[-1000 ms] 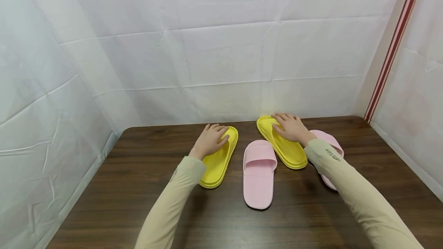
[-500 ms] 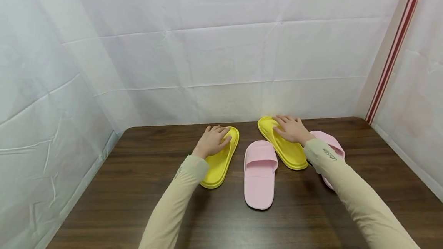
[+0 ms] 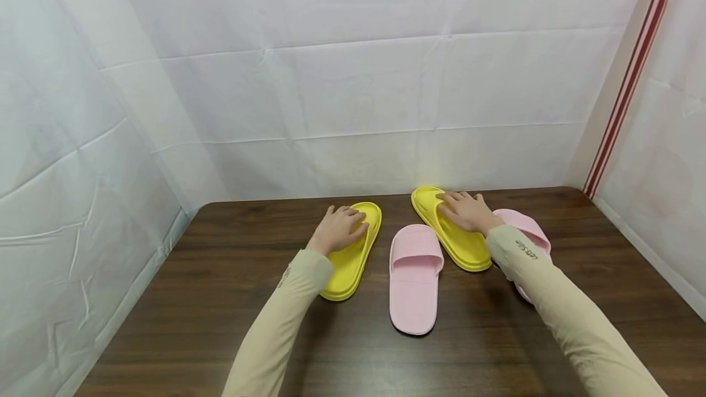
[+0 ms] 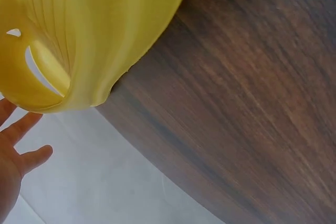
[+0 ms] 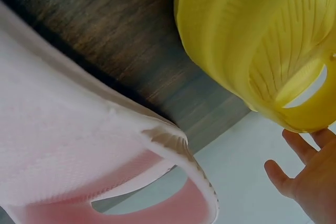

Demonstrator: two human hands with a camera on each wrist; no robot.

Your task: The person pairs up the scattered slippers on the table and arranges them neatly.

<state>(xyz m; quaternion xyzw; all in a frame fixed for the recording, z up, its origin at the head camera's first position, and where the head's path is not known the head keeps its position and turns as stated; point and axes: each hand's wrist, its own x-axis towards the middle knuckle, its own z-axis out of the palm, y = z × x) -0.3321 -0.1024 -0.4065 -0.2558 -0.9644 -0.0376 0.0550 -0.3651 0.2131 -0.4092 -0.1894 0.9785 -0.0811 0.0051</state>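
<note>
Nearest you, the middle pink slipper (image 3: 413, 302) lies flat on the table (image 3: 220, 299), heel your way, with neither hand on it. To its left is the left yellow slipper (image 3: 349, 265). Your left hand (image 3: 339, 230) is over its strap, fingers loose and apart, maybe because the strap is the easiest part to reach. Your right sleeve (image 3: 554, 287) hides some of the right pink slipper (image 3: 523, 222), since it passes above. Farther off, your right hand (image 3: 469, 212) is over the right yellow slipper's (image 3: 467, 251) strap, fingers apart too. I can't tell if either hand presses. Both yellow toes lean inward, much as your hands do. White cloth (image 3: 342, 90) hangs behind.
</note>
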